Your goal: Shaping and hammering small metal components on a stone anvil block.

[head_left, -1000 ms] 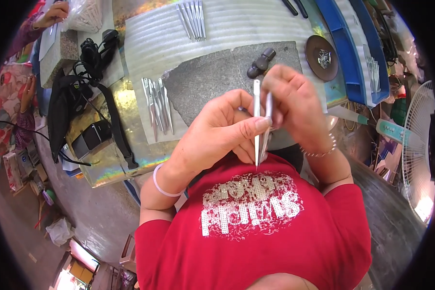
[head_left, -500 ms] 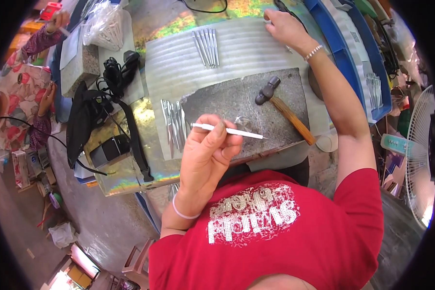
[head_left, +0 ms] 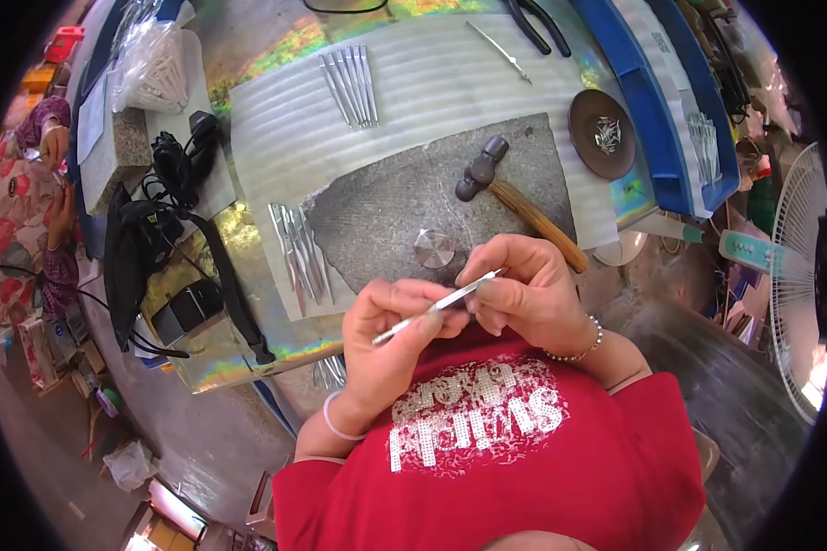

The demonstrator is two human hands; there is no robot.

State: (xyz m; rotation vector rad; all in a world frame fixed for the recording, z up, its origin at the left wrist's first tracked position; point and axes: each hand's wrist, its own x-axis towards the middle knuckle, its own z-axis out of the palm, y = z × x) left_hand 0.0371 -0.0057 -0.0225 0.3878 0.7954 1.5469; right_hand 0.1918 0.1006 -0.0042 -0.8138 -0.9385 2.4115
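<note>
Above the near edge of the work table, my left hand [head_left: 386,335] is closed round a slim white pen-like rod [head_left: 397,331], which slants up to the right. My right hand [head_left: 528,292] pinches the rod's far end; whether a tiny piece is between those fingertips is hidden. Just beyond them, a shiny round metal disc [head_left: 434,247] sits on a rough grey stone slab [head_left: 377,207]. A ball-peen hammer [head_left: 535,220] with a wooden handle lies across the slab's right side. Further right, a brown round dish [head_left: 590,154] holds several small silvery pieces.
Slim silver tools lie in a far group [head_left: 349,87] and a left group [head_left: 300,253] on white foam sheeting [head_left: 257,119]. Black-handled pliers [head_left: 540,26] and a single thin metal tool [head_left: 501,53] lie far right. Blue trays [head_left: 648,119] and a fan [head_left: 795,285] stand right. Another person's hand [head_left: 55,145] shows left.
My right hand has come back from the far right of the table to the rod's end. The rod, in my left hand, has moved lower and tilted the other way. The brown dish is now uncovered.
</note>
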